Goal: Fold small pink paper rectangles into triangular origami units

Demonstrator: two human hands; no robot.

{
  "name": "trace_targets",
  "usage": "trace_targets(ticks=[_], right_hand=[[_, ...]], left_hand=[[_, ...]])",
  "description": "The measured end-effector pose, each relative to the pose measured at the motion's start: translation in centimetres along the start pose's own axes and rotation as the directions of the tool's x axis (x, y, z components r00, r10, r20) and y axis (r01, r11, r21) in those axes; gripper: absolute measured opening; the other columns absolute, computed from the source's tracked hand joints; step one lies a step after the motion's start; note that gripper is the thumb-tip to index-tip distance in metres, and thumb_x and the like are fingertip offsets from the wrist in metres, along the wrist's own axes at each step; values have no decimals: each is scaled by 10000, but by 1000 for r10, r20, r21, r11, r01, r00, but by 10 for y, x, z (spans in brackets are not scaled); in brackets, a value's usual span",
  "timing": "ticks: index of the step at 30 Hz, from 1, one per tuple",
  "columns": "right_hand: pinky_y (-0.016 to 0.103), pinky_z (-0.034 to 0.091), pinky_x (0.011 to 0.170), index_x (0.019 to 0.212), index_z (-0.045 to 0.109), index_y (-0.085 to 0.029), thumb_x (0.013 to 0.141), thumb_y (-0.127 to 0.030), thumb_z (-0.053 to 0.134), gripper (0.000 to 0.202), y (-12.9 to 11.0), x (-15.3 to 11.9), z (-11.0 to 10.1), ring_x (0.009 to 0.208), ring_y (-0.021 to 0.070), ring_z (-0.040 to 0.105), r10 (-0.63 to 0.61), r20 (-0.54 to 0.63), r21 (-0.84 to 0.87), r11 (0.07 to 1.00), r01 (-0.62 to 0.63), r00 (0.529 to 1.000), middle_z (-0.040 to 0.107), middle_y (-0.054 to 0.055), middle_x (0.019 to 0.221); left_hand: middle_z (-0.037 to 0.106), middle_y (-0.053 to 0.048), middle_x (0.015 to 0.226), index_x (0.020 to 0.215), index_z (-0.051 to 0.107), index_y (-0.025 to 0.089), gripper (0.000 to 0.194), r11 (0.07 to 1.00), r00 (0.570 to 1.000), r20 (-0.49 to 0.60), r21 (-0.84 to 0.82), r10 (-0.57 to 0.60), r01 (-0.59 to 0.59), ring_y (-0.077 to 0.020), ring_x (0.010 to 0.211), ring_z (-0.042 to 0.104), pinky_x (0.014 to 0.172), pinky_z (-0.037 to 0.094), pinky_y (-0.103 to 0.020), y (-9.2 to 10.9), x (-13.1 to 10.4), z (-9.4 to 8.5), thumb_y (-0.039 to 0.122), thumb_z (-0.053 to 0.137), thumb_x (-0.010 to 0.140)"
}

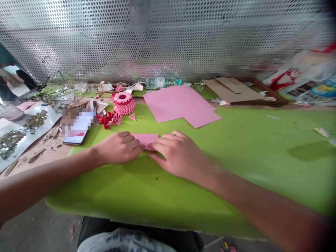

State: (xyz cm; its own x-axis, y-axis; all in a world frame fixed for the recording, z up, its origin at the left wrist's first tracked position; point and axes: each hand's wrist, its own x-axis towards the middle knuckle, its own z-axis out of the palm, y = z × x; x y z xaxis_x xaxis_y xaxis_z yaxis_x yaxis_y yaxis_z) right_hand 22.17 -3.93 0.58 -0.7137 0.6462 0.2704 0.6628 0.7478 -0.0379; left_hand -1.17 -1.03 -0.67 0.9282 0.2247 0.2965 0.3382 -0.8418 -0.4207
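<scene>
Between my hands a small folded piece of pink paper [145,138] lies on the green tabletop. My left hand [122,148] is closed over its left end, fingers curled and thumb at the near edge. From the right, my right hand [178,152] pinches the other end, its fingertips on the near right corner. Both hands partly cover the paper. Larger sheets of pink paper [175,103] lie flat just beyond. Behind my left hand stands a round ring stack of folded pink paper [124,104], with red and pink folded pieces [109,120] beside it.
A phone [78,127] lies at the left, near dried plant bits [35,120] on a white sheet. A plastic bottle [162,83] rests along the perforated metal panel [170,42]. Cardboard pieces [233,91] and plastic bags [309,77] sit at the back right.
</scene>
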Motion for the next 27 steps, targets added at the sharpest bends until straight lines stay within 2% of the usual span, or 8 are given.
trace_targets(ticks=[5, 10, 14, 16, 19, 22, 25, 27], right_hand=[[321, 364, 711, 964, 752, -159, 1005, -226, 527, 239, 11, 6, 10, 779, 175, 680, -65, -146, 23, 997, 69, 987, 782, 41, 866], [316, 362, 698, 889, 739, -150, 991, -242, 545, 238, 16, 9, 7, 751, 175, 667, -77, -262, -8, 997, 77, 962, 771, 45, 814], [314, 356, 700, 856, 734, -173, 998, -254, 533, 259, 20, 7, -4, 732, 167, 659, -43, -290, -34, 999, 34, 956, 773, 33, 806], [315, 350, 696, 855, 732, -177, 996, -237, 527, 255, 22, 7, -8, 729, 167, 656, -28, -296, -50, 999, 14, 955, 775, 31, 814], [322, 345, 690, 873, 733, -172, 994, -233, 523, 250, 24, 7, -10, 752, 175, 665, -41, -280, -67, 997, 23, 959, 778, 37, 842], [331, 349, 706, 879, 730, -168, 995, -240, 520, 251, 23, 7, -8, 783, 185, 668, -59, -259, -83, 996, 38, 964, 776, 47, 853], [334, 349, 722, 896, 729, -168, 995, -256, 521, 247, 21, 8, -5, 795, 187, 664, -69, -253, -95, 994, 46, 965, 775, 57, 865], [335, 348, 729, 897, 730, -164, 997, -249, 512, 254, 19, 9, -4, 784, 183, 657, -85, -247, -118, 991, 57, 965, 773, 58, 853]], left_hand=[[680, -10, 675, 880, 685, 181, 242, 984, 984, -49, -59, -169, 166, -156, 594, 620, 611, 447, -298, 0, 7, 0, 246, 477, 983], [717, -3, 700, 882, 727, 203, 249, 965, 962, -116, -118, -249, 235, -155, 619, 649, 645, 474, -297, -6, 14, -3, 235, 492, 958], [762, -11, 795, 893, 749, 206, 231, 948, 940, -147, -132, -307, 289, -161, 689, 681, 715, 514, -307, -27, -5, -13, 214, 520, 918], [748, -17, 738, 831, 743, 195, 243, 920, 911, -128, -76, -391, 384, -170, 642, 663, 695, 516, -319, -37, -17, -20, 203, 513, 908], [756, -41, 780, 920, 749, 186, 263, 881, 873, -116, -63, -473, 469, -199, 707, 686, 729, 529, -344, -39, -21, -28, 235, 491, 922], [766, -71, 1036, 1127, 710, 177, 314, 905, 907, -65, -123, -417, 408, -228, 891, 710, 811, 528, -359, -27, -4, -23, 339, 517, 939], [766, -40, 872, 940, 733, 191, 279, 944, 951, -31, -132, -308, 301, -193, 818, 705, 796, 504, -331, -11, 18, -11, 233, 460, 984], [741, -34, 781, 873, 722, 182, 287, 949, 954, -31, -111, -299, 294, -180, 749, 688, 765, 489, -319, -6, 27, -5, 209, 459, 985]])
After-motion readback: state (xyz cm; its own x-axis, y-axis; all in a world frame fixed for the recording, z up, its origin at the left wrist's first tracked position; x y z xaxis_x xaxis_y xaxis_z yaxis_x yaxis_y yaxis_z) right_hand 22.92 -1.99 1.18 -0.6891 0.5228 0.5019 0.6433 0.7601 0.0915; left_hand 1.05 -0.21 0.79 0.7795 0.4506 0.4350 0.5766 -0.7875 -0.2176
